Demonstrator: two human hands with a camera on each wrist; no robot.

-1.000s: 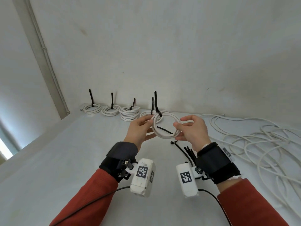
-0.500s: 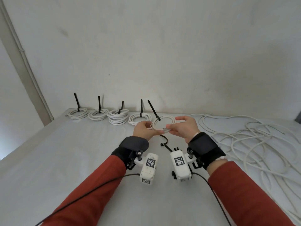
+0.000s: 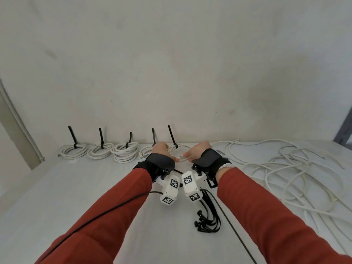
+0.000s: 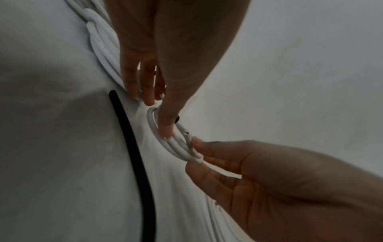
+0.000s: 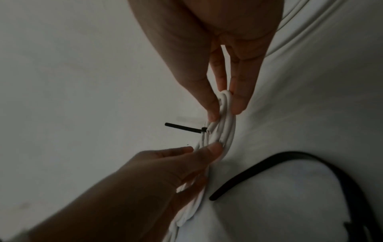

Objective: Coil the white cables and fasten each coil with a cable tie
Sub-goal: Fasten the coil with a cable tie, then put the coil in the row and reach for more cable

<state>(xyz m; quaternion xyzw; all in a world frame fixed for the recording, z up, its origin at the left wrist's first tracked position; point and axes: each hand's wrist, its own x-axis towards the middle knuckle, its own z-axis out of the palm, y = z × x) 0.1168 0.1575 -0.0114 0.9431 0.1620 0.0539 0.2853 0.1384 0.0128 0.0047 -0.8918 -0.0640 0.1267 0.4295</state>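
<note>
- Our left hand (image 3: 161,151) pinches the left side of the tied coil (image 4: 174,146), thumb against fingers.
- Our right hand (image 3: 198,151) pinches its right side.
- Four finished coils (image 3: 125,154) lie further left.

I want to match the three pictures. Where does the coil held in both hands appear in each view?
Head: the coil is at centre, between the left hand and the right hand.
Left wrist: coil at centre, slanting down to the right.
Right wrist: coil right of centre, nearly upright.
Shared landmark: the black tie on it.
</note>
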